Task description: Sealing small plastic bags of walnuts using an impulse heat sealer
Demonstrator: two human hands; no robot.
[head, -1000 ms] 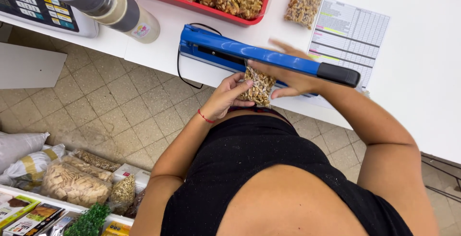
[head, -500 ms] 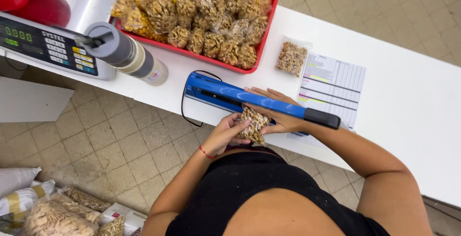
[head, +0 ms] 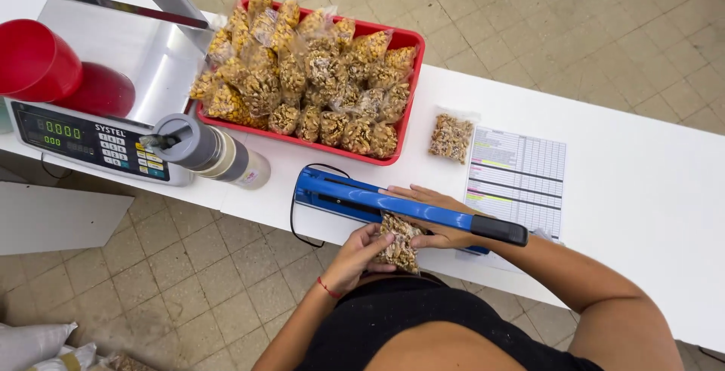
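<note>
My view pulls back to take in the whole red tray (head: 404, 39) and the scale (head: 98, 141), while my left hand (head: 359, 254) slides lower on the nut bag (head: 399, 241).

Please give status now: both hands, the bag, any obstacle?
Left hand holds nut bag at blue sealer. Right hand lies on sealer arm, touching bag. Nothing in the way.

The blue sealer (head: 393, 203) is blocking just above the grip; beyond it the red tray (head: 404, 39) is crowding the table (head: 642, 182), leaving open room rightward.
</note>
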